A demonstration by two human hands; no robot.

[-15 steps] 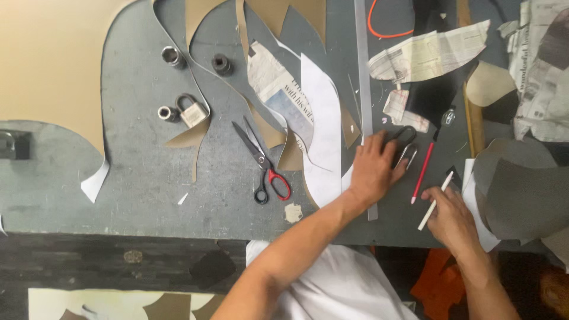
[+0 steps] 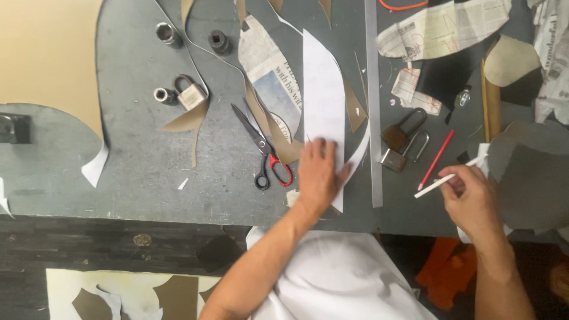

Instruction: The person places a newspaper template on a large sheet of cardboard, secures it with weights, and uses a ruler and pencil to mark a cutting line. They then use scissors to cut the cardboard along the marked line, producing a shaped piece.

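Left hand (image 2: 319,173) lies flat, fingers spread, palm down on the lower end of a long curved white paper pattern piece (image 2: 323,101) that runs away from it up the grey counter (image 2: 142,160). Right hand (image 2: 471,198) is pinched closed on a thin white pencil-like marker (image 2: 449,176), tip pointing up and away from the left hand, not touching the paper. The paper looks light, thin and floppy, likely to slide on the smooth counter and to crease if grabbed, so pressing flat with a spread palm near the end suits it; to lift, pinch an edge. Just left of the left hand lie red-handled scissors (image 2: 264,152), near but apart. Between the two hands sit a long clear ruler strip (image 2: 373,106), two padlocks (image 2: 403,142) and a red pencil (image 2: 436,160). Beyond the left hand are newspaper scraps (image 2: 269,71) and brown card offcuts (image 2: 189,121). The marker looks stiff and light, easy in a fingertip grip.
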